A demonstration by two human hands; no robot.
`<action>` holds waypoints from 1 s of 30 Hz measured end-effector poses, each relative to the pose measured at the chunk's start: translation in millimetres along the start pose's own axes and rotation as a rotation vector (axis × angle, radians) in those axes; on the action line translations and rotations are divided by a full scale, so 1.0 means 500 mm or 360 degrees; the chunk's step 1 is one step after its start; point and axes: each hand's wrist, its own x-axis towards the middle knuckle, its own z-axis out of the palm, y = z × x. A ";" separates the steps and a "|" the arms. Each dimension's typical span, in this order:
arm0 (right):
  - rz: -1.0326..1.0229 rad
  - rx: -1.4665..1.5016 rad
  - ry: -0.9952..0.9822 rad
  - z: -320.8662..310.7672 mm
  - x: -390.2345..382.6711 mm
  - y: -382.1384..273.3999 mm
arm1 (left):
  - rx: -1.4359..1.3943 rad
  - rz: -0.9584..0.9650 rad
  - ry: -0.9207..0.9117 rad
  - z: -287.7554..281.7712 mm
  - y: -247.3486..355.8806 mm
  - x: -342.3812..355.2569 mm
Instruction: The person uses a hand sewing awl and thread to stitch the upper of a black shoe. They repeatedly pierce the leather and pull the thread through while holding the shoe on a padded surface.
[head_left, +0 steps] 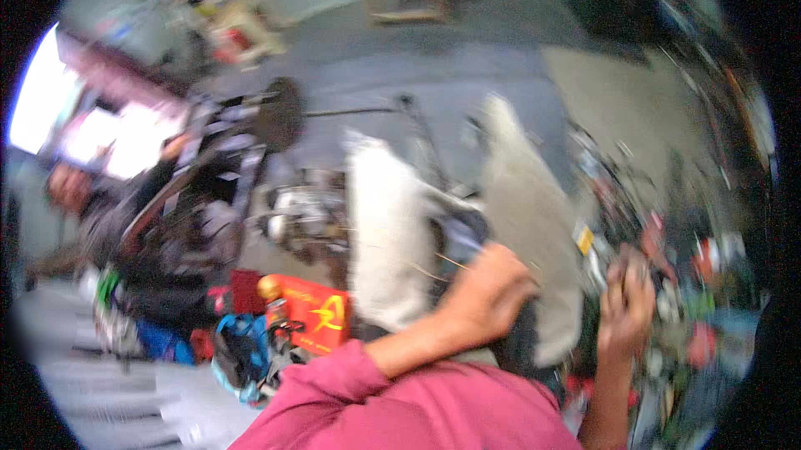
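Note:
My left hand point(492, 293) is closed between two long pale pieces, the left pale piece point(388, 233) and the right pale piece point(534, 225). Their kind is not clear through the blur. Beside my left hand runs a thin yellowish strand point(450, 261); whether the fingers grip it is hidden. Below and behind that hand lies something dark point(459, 233). Farther right, my right hand point(627, 300) is raised with its fingers curled, near a heap of small items. What it holds, if anything, cannot be made out.
At the left, a person point(108, 208) sits beside a dark metal stand with a round disc point(279, 114). A red bag point(315, 315) and a blue bag point(242, 354) lie near my left side. Mixed tools and bottles point(701, 300) crowd the right.

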 end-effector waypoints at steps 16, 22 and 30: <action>0.0043 -0.0013 -0.0745 0.018 -0.047 0.045 | -0.0362 -0.0091 0.0145 -0.009 -0.007 -0.015; -0.0107 -0.0876 -0.1069 0.052 -0.043 0.046 | -0.0839 -0.0426 0.0726 -0.200 -0.067 -0.015; -0.0120 -0.1547 -0.1193 0.063 -0.034 0.038 | -0.1856 -0.0382 0.1619 -0.480 -0.140 -0.113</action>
